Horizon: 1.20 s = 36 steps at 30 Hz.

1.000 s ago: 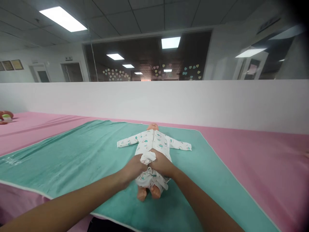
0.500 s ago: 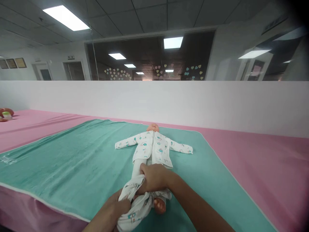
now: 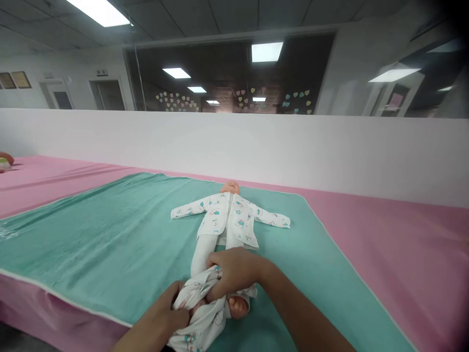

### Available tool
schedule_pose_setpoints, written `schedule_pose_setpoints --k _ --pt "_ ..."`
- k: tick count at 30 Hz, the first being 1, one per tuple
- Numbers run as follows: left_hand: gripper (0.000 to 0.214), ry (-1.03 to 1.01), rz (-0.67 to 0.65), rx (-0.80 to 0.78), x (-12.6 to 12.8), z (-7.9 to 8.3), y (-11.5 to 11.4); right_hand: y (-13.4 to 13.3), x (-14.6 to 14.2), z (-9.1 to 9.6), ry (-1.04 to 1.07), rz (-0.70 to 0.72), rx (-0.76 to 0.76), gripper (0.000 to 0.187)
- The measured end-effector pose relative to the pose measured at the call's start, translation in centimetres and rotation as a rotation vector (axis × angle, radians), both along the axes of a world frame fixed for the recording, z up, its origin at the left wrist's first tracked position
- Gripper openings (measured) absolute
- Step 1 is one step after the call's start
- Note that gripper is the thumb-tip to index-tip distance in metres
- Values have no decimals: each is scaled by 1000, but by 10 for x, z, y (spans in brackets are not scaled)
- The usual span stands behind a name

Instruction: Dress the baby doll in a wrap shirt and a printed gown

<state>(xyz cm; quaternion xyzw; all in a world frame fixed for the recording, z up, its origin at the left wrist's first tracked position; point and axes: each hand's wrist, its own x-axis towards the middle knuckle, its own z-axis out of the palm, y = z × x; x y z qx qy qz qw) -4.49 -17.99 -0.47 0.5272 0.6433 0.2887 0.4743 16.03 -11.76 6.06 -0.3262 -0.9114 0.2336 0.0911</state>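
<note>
A baby doll (image 3: 230,187) lies on its back on a green towel (image 3: 120,244), arms spread, in a white printed jacket (image 3: 216,215) and white leg coverings. White printed baby trousers (image 3: 203,330) are bunched around its lower legs. My left hand (image 3: 170,313) is closed on the bunched cloth at the doll's left-side foot as I see it. My right hand (image 3: 236,274) grips the trousers higher up, by the lower leg. One bare doll foot (image 3: 238,307) sticks out of the cloth on the right; the other is mostly hidden between my hands.
Pink padding (image 3: 388,244) lies under the towel, with its front edge (image 3: 66,322) at lower left. A white low wall (image 3: 234,142) runs behind the doll. Another object, partly out of view (image 3: 5,161), lies at the far left.
The view has tilted down and shifted slightly. My left hand and the bunched trousers have moved a little left, and more of the foot shows between my hands. Both hands keep their hold.
</note>
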Motion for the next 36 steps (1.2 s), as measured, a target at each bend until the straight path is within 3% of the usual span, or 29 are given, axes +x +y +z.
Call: schedule_pose_setpoints --k 7,11,15,18,21,23,26,28,32,36 --pt "34 91 68 114 18 19 -8 -8 8 5 140 -27 -128 38" --pt "25 -17 -88 197 12 42 -10 -11 13 12 280 -11 -291 39" --pt "18 39 -230 248 -7 53 8 -10 10 9 349 -59 -311 34" --pt "25 -155 -262 262 -22 58 30 -5 7 1 478 -146 -360 31" --pt "34 -433 -338 186 -31 70 46 3 10 -5 709 -220 -525 34" --pt "37 -477 -421 140 -32 81 55 8 15 -6 839 -267 -590 35" --pt "37 -327 -490 155 -29 92 71 17 21 -9 905 -390 -541 37" --pt "34 -226 -472 228 -24 90 85 23 23 -13 901 -468 -491 36" --pt "33 -148 -268 428 -10 72 114 33 23 -24 841 -519 -344 31" --pt "27 24 -185 574 1 54 130 34 15 -32 727 -629 -1 23"
